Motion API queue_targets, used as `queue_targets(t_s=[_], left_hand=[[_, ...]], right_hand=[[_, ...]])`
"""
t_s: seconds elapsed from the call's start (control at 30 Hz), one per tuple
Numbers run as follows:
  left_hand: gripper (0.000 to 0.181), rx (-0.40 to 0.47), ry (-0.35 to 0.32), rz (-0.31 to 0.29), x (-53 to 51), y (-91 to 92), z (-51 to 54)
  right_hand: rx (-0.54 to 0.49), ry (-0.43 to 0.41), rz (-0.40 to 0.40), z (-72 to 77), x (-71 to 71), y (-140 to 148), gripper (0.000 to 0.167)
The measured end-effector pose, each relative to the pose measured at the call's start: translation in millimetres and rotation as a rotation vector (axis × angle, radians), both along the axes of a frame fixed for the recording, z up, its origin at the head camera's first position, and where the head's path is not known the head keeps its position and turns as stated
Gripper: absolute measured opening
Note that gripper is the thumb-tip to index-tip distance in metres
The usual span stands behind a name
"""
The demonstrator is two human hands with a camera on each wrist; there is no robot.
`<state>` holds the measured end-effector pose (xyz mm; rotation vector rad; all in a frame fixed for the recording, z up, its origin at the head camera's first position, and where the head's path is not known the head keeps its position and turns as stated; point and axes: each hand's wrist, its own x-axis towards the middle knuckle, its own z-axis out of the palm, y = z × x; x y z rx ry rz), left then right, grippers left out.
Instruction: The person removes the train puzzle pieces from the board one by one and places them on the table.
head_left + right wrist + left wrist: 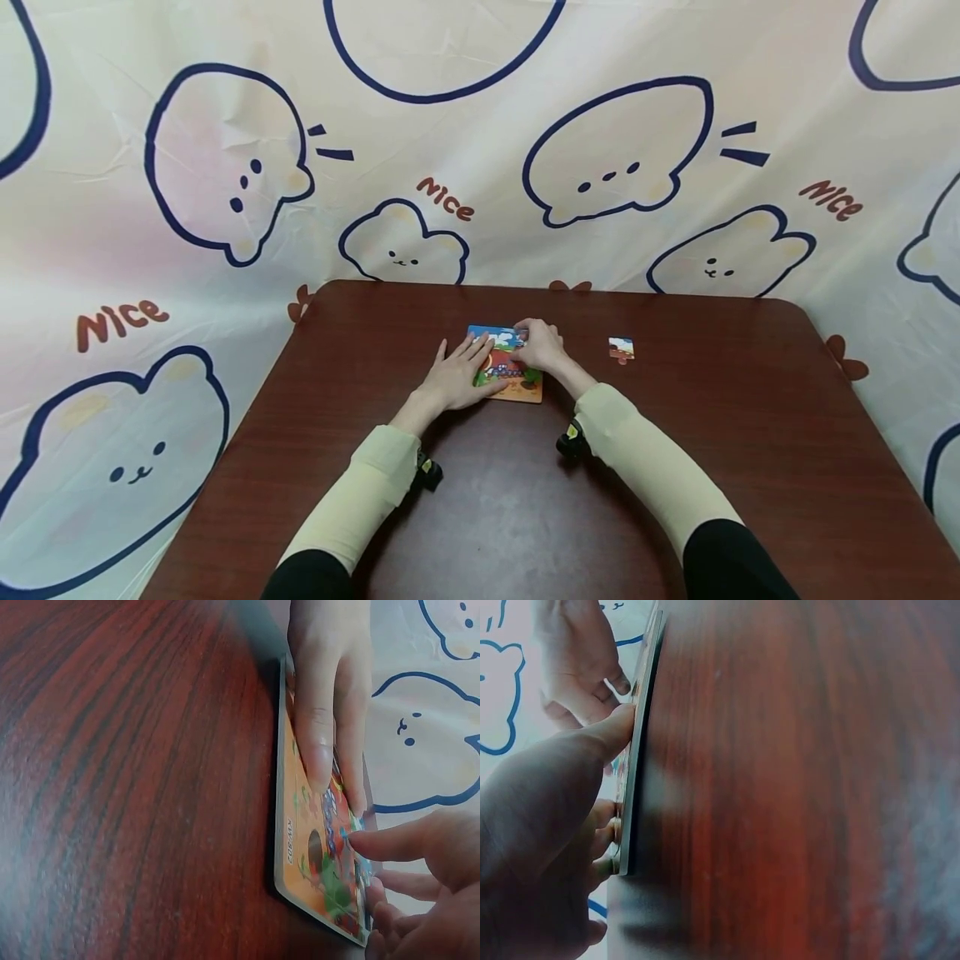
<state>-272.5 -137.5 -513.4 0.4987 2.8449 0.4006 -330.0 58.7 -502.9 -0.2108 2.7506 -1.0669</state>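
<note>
A colourful jigsaw puzzle [517,390] lies flat on the table, with blue sky along its far side and an orange near edge. My left hand [455,379] rests across its left part, fingers spread and straight, the thumb along the near side. At the upper right part, my right hand [542,346] bends over and pinches a puzzle piece, which the hand mostly hides. In the right wrist view its thumb [390,841] touches the puzzle surface. A loose puzzle piece [621,348] lies apart on the table, to the right of both hands.
The brown wooden table [300,467] has rounded far corners. Behind and beside it hangs a pale cloth [487,150] with cartoon outlines. Small black cameras [573,442] sit at both wrists, low over the tabletop.
</note>
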Motion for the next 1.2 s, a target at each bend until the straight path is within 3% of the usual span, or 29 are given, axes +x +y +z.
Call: queue_targets(t_s=[0.37,0.73,1.2], left_hand=[[0.091,-0.014,0.016,-0.008,-0.6,-0.8,1.2],[0.092,-0.017,0.016,-0.004,-1.7,-0.4,-3.2],[0.093,-0.002,0.007,0.006,-0.8,0.9,-3.0]], right_hand=[[-0.065,0.025,0.021,-4.9,-0.5,2,0.047],[-0.171,0.080,0.133,-10.7,-1.5,10,0.043],[-0.328,0.059,0.087,-16.4,-8.0,15,0.040]])
